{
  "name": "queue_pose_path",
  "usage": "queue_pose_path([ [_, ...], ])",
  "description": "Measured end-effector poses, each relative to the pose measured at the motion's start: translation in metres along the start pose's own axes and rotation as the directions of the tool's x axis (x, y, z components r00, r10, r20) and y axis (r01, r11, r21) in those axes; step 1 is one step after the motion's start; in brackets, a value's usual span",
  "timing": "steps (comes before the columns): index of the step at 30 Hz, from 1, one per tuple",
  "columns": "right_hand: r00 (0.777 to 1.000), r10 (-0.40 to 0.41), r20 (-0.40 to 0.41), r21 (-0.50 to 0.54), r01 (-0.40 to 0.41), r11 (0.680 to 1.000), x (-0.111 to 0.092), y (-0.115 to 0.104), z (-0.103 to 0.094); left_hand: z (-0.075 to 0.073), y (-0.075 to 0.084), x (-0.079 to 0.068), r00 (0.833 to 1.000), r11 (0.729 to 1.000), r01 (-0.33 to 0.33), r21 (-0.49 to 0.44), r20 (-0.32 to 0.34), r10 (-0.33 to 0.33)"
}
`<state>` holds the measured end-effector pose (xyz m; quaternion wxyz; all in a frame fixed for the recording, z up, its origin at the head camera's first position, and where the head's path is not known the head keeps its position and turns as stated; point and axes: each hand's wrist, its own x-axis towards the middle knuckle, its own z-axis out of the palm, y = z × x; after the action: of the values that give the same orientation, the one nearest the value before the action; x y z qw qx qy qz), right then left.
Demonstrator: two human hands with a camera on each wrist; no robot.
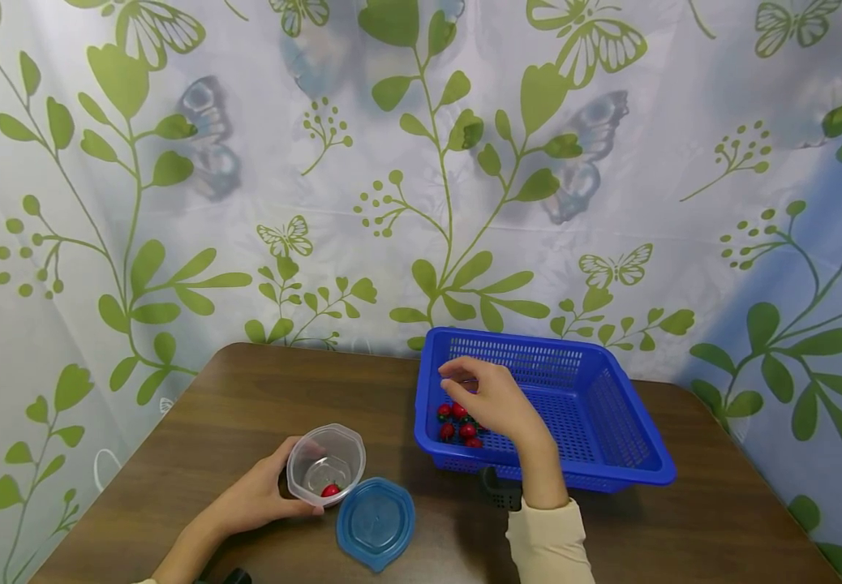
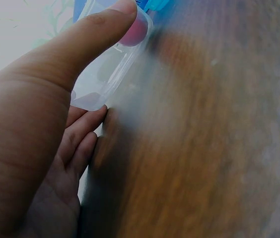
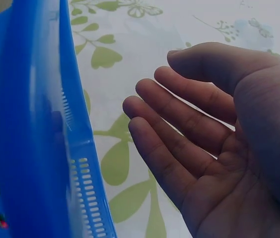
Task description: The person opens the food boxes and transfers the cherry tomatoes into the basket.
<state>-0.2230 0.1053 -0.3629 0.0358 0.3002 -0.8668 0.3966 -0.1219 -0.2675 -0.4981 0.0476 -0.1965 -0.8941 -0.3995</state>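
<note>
My left hand point(image 1: 260, 496) holds a clear plastic container point(image 1: 344, 451) on the table, thumb on the near side and fingers round the far side. One strawberry point(image 1: 330, 490) lies at the container's bottom; the left wrist view shows it as a red blur behind the thumb point(image 2: 88, 39). A blue lid point(image 1: 375, 517) lies flat beside the container. Over the left part of a blue plastic basket point(image 1: 563, 418) hovers my right hand point(image 1: 500, 403), its fingers point(image 3: 165, 158) loosely bent and holding nothing. Several strawberries point(image 1: 468, 431) sit in the basket's left end, partly hidden by that hand.
The brown wooden table point(image 1: 304, 381) carries all of this. The basket's raised rim point(image 3: 31, 119) stands between the strawberries and the table. Behind the table hangs a pale curtain point(image 1: 304, 292) with green leaves and butterflies.
</note>
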Motion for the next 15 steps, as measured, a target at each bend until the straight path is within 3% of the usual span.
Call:
queue_pose_path([
  [15, 0.997, -0.052, 0.058, 0.005, 0.052, 0.999, 0.005, -0.017, 0.017, 0.000, -0.001, 0.000, 1.000, 1.000, 0.012, 0.006, 0.000, -0.012],
])
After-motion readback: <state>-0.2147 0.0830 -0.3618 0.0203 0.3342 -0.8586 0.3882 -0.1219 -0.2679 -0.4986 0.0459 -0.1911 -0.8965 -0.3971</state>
